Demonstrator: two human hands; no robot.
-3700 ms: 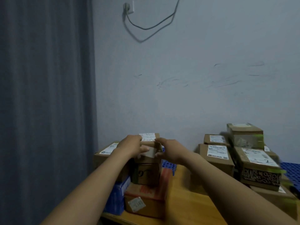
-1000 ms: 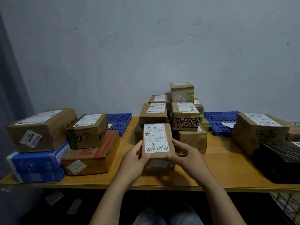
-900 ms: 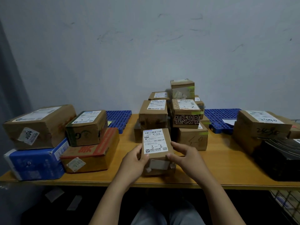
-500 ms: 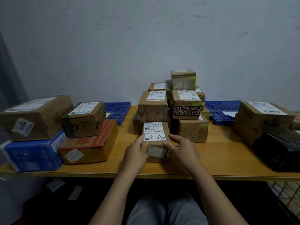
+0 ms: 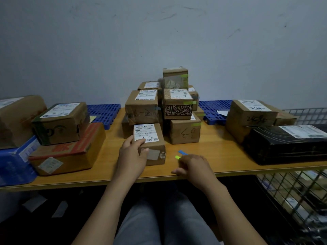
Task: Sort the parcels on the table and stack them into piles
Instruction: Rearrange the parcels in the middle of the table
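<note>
I am gripping the parcel (image 5: 150, 136) on the counter (image 5: 221, 156) with my left grip (image 5: 131, 156); my right grip (image 5: 192, 167) is lying relaxed beside it, holding nothing.

Parcel sorting or storage room, going by the contents. A wooden counter (image 5: 221, 156) is loaded with stacked cardboard parcels (image 5: 184, 129), each marked with a printed shipping label (image 5: 145, 132) and handwritten codes. Blue plastic pallet tiles (image 5: 104, 112) are laid at the back, and a wire cage (image 5: 292, 188) is set at right. The wall (image 5: 159, 32) is bare and scuffed.
</note>
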